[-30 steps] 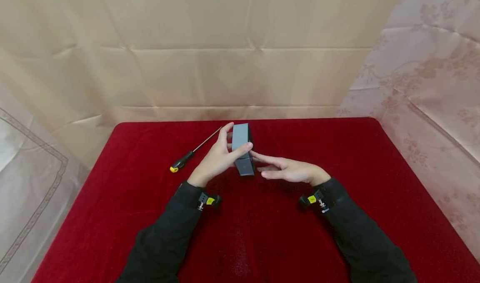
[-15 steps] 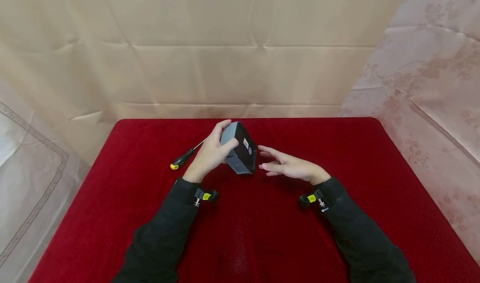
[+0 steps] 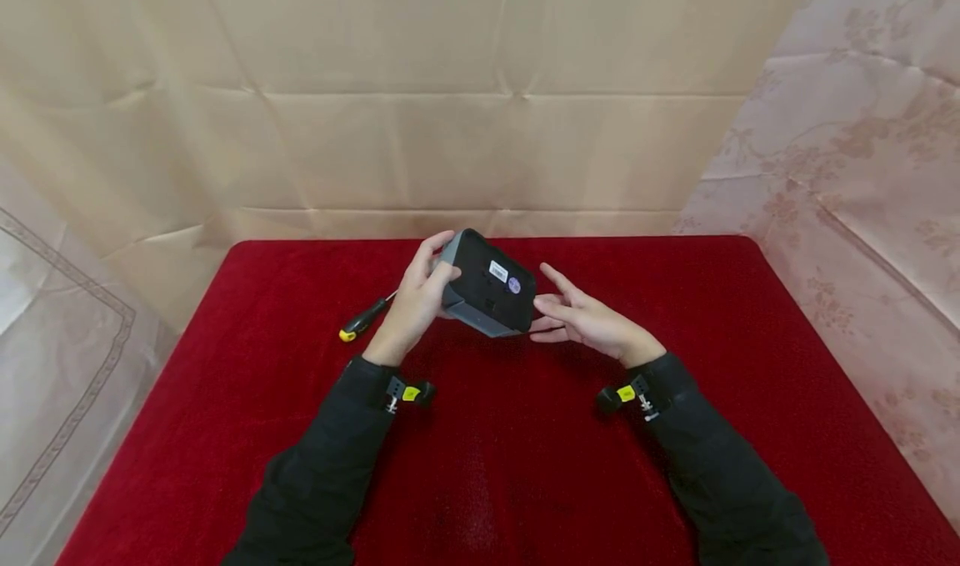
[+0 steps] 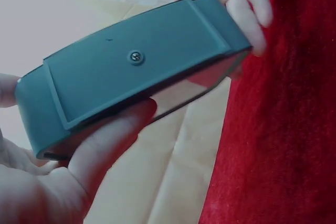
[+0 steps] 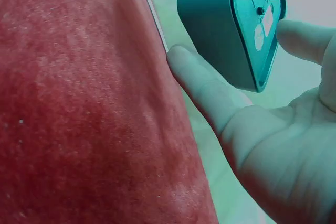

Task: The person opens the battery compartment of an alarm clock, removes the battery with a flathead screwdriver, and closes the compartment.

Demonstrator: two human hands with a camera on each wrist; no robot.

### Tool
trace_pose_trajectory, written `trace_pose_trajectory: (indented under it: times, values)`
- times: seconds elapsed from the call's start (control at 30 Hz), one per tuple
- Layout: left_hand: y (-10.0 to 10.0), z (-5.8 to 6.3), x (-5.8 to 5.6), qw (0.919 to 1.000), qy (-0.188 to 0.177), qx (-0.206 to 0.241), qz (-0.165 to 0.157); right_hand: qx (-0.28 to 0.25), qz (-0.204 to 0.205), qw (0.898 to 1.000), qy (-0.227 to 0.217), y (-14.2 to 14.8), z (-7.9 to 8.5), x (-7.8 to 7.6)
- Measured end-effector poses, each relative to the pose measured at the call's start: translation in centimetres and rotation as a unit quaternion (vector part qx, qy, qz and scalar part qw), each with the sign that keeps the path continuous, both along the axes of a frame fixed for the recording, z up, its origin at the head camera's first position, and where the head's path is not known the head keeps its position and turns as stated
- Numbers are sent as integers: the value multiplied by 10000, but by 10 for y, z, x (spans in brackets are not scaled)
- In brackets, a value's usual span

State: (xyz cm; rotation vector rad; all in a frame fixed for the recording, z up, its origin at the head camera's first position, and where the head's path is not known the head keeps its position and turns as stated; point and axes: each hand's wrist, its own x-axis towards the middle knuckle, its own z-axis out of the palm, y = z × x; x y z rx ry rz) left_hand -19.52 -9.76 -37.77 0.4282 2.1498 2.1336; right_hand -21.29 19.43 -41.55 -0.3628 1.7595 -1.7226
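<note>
In the head view my left hand (image 3: 411,303) grips one end of a grey box-shaped device (image 3: 491,287), with the thumb on its dark back panel. Held tilted above the red cloth, the device shows a white label and a round purple sticker on that panel. A small screw head (image 4: 136,57) sits in the middle of its long grey side, seen in the left wrist view. My right hand (image 3: 592,320) is at the other end, fingers spread and fairly straight. The right wrist view shows the right thumb (image 5: 302,38) right at the panel's edge and an extended finger (image 5: 199,82) under the device.
A screwdriver (image 3: 363,320) with a black and yellow handle lies on the red cloth left of the device, its shaft partly hidden behind the left hand. The red-covered table (image 3: 637,278) ends at a beige hanging cloth (image 3: 480,153).
My left hand has turned the device from an upright, edge-on pose so its dark back panel faces the head camera. My right hand drew away, and its fingers spread beside the device's right end.
</note>
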Motion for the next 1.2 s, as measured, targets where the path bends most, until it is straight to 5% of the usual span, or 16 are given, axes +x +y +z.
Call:
trace_pose_trajectory:
  times: [0.57, 0.77, 0.93, 1.07, 1.2]
  values:
    - [6, -7, 0, 9979, 154, 432, -468, -679, -96, 9973, -257, -3, 6, -1]
    - [8, -8, -3, 9970, 175, -176, -728, -557, -436, 9975, 21, 2, 9, -1]
    - [9, -13, -8, 9895, 541, -829, -1050, -416, -573, 9971, 286, 11, 12, -2]
    - [8, -16, -9, 9836, 928, -1129, -1060, -467, -577, 9962, 448, 18, 17, -3]
    - [9, -16, -9, 9826, 895, -1280, -1006, -447, -513, 9966, 467, 25, 20, -4]
